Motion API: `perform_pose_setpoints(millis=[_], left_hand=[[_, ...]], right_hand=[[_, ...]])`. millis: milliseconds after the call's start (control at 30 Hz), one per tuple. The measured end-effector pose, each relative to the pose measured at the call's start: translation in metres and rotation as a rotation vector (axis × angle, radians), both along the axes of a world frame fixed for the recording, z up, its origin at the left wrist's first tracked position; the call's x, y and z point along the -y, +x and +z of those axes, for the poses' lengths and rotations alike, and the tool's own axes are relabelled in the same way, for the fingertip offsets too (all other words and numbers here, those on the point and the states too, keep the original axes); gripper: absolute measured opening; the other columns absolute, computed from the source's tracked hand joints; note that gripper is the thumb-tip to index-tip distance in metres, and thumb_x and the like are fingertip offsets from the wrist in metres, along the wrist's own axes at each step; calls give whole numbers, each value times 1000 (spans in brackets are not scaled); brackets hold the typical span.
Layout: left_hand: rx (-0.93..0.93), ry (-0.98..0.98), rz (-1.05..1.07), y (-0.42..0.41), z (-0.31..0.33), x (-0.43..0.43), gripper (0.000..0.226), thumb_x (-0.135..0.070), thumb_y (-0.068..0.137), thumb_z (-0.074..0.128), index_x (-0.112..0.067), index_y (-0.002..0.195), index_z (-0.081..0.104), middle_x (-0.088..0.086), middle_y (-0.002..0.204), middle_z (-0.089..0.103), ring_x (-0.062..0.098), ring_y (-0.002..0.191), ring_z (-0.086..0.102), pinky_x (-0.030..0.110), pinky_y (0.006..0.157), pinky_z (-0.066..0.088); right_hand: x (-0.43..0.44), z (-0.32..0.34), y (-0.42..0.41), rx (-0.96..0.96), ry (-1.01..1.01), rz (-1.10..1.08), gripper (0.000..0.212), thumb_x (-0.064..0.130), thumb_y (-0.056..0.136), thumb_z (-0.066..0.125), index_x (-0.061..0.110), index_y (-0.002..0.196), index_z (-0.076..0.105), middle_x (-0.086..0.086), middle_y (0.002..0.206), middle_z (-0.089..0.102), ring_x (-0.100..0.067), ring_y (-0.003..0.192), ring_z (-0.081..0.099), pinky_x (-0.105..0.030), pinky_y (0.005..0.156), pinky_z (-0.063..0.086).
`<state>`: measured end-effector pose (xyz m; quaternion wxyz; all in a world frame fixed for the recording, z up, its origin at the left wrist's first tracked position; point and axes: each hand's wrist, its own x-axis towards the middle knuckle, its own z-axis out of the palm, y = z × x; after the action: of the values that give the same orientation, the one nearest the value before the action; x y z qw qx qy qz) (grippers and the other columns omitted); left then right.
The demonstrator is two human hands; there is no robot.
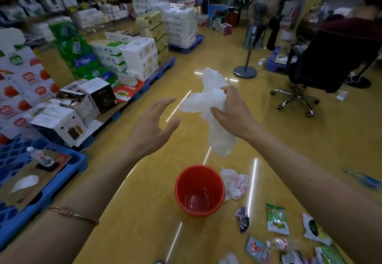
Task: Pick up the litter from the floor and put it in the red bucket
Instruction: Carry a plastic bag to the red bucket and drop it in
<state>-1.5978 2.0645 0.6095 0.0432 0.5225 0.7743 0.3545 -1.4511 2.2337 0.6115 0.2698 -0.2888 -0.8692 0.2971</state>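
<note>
My right hand (231, 111) grips a crumpled white plastic bag (208, 102) in the air, well above the floor and beyond the red bucket (199, 190). The bag's tail hangs down toward the bucket. To the left of the bag, my left hand (154, 127) hovers with fingers spread and slightly curved, holding nothing. The bucket stands upright on the yellow floor and looks empty. Litter lies to its right: a white crumpled wrapper with pink marks (235, 183), a small dark wrapper (242, 218), a green snack packet (276, 219), and several more packets (258, 249) at the bottom right.
Blue pallets (62, 172) with stacked boxes and tissue packs line the left side. A standing fan (245, 71) and a black office chair (322, 65) stand at the right, with two people near them. A blue object (363, 179) lies on the floor at far right.
</note>
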Motion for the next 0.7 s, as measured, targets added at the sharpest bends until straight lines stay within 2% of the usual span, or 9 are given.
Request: perform_pose_setpoints(millis=[100, 167, 267, 367, 400, 433, 500, 567, 700], left_hand=[[1, -40, -90, -30, -14, -26, 54, -39, 92, 53, -37, 142, 32, -11, 146, 34, -7, 121, 27, 21, 97, 26], [10, -47, -99, -49, -27, -39, 55, -39, 91, 53, -37, 142, 31, -10, 147, 34, -4, 124, 29, 22, 96, 26], [42, -60, -83, -70, -60, -53, 56, -38, 91, 55, -35, 142, 33, -8, 145, 37, -2, 120, 34, 21, 95, 27], [104, -75, -81, -82, -101, -61, 56, -36, 90, 57, -33, 141, 34, -7, 142, 40, -2, 119, 37, 23, 98, 32], [124, -81, -78, -84, -116, -64, 56, -36, 90, 57, -33, 141, 34, -7, 142, 40, 0, 121, 39, 23, 98, 32], [142, -91, -72, -85, -131, -66, 56, -36, 90, 57, -34, 141, 34, -7, 142, 40, 3, 124, 39, 22, 97, 31], [171, -107, -67, -87, -163, -71, 56, -36, 91, 56, -35, 142, 33, -7, 143, 39, 4, 126, 39, 21, 97, 29], [194, -111, -71, -88, -197, -76, 56, -34, 91, 56, -34, 142, 33, -6, 142, 40, 4, 126, 39, 21, 97, 29], [243, -116, -68, -86, -272, -81, 56, -32, 90, 59, -31, 141, 36, -3, 139, 44, 4, 121, 41, 21, 98, 29]], right_hand=[[-12, -23, -14, 27, -27, -70, 47, 17, 89, 59, 9, 129, 36, 6, 117, 32, -8, 101, 37, -21, 82, 32], [-20, -44, -24, 25, -43, -93, 52, 17, 88, 61, 9, 131, 34, 4, 121, 34, -6, 103, 37, -20, 83, 33], [-28, -83, -34, -16, -96, -131, 61, 16, 84, 66, 12, 134, 31, -1, 131, 40, -12, 106, 45, -25, 81, 39], [-33, -123, -36, -4, -170, -183, 73, 17, 83, 67, 17, 141, 22, 0, 117, 49, -23, 92, 57, -34, 69, 48], [-36, -139, -36, 14, -182, -203, 74, 19, 84, 68, 18, 142, 21, 0, 113, 51, -26, 92, 59, -37, 71, 50], [-40, -156, -36, 48, -176, -231, 74, 23, 84, 68, 18, 142, 23, -1, 114, 52, -28, 98, 58, -38, 78, 49], [-48, -193, -36, 170, -104, -303, 68, 34, 84, 66, 19, 140, 31, -4, 123, 54, -27, 116, 46, -33, 90, 35], [-52, -229, -35, 250, -59, -344, 63, 41, 84, 65, 22, 137, 38, -1, 123, 55, -22, 114, 38, -28, 86, 26], [-56, -302, -34, 236, -88, -329, 60, 37, 79, 72, 21, 131, 48, -6, 128, 39, -24, 114, 42, -34, 88, 44]])
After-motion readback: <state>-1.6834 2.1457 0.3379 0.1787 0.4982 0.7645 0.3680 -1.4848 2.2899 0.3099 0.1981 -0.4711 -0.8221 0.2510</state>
